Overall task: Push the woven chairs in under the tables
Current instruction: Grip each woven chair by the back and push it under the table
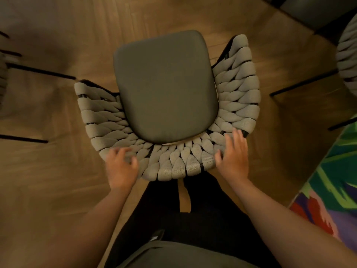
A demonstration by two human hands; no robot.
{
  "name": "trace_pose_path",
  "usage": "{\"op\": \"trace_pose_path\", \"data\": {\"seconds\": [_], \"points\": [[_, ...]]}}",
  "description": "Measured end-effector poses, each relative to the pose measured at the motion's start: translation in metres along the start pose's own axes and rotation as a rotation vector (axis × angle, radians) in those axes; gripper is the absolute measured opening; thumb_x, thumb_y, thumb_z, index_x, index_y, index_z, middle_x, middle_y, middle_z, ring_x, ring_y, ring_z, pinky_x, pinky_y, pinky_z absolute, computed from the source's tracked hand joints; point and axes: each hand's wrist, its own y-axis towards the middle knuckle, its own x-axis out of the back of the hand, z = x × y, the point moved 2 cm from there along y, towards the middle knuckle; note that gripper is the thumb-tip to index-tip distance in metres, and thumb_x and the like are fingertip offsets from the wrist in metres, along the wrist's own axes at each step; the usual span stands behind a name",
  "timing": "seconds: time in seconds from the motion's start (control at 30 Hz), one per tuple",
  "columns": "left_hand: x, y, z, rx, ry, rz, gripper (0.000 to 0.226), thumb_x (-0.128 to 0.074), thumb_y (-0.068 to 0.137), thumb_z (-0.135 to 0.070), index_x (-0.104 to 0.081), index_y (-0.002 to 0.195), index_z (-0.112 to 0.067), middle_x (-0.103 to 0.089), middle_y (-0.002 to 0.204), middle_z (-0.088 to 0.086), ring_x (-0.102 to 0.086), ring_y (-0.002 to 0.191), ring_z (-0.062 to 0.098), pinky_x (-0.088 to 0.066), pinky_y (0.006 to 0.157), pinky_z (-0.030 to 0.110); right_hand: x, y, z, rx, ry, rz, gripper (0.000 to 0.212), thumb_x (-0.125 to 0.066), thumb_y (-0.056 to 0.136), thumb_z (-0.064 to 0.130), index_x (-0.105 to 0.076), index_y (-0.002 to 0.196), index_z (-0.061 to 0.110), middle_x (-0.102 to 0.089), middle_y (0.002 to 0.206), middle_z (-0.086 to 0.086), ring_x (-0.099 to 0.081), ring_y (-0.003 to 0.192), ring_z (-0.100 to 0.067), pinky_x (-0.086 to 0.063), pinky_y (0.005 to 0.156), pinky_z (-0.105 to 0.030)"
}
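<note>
The woven chair [164,84] stands on the floor just before the person, left hand [121,168] curled over its back rim, right hand [233,157] resting flat-fingered there, so an uneven shove could swing it into a neighbouring chair leg [303,82].

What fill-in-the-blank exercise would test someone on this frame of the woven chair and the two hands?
1. The left hand and right hand are both at the curved ___ of the grey woven-rope chair.
2. The right hand's fingers lie ___, not curled.
3. The chair stands on a ___ plank floor.
4. The bright multicoloured patterned surface lies on the person's ___ side.
Missing words: backrest; straight; wooden; right.
</note>
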Motion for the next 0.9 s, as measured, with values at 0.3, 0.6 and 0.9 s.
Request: {"op": "trace_pose_path", "data": {"seconds": [0.3, 0.6, 0.9], "points": [[-0.010, 0.013, 0.016, 1.092, -1.003, -0.189, 0.079, -0.062, 0.088, -0.062, -0.037, 0.149, -0.017, -0.055, 0.134, 0.005, -0.062, 0.111, 0.029, -0.055, 0.095, 0.050, -0.011, 0.020, 0.009, -1.120, 1.211, -0.170, 0.066, -0.076, 0.086, 0.045, -0.052, 0.139, 0.014, -0.061, 0.131, -0.005, -0.062, 0.114, -0.025, -0.052, 0.099, -0.038], [-0.015, 0.024, 0.015, 1.102, -1.023, -0.233, 0.069, -0.044, 0.098, -0.064, -0.031, 0.156, -0.029, -0.047, 0.150, 0.003, -0.057, 0.124, 0.029, -0.052, 0.100, 0.051, -0.017, 0.022, 0.011, -1.139, 1.305, -0.283, 0.026, -0.075, 0.089, 0.036, -0.053, 0.089, 0.023, -0.055, 0.082, 0.010, -0.060, 0.090, -0.021, -0.054, 0.088, -0.039], [0.003, 0.076, 0.044, 0.953, -0.985, -0.078, 0.062, -0.044, 0.098, -0.063, -0.044, 0.150, -0.028, -0.057, 0.141, 0.005, -0.061, 0.119, 0.029, -0.054, 0.098, 0.051, -0.043, -0.013, 0.042, -1.261, 1.412, -0.391, 0.020, -0.078, 0.085, 0.033, -0.058, 0.082, 0.029, -0.067, 0.091, 0.000, -0.070, 0.094, -0.026, -0.059, 0.089, -0.048]]}}
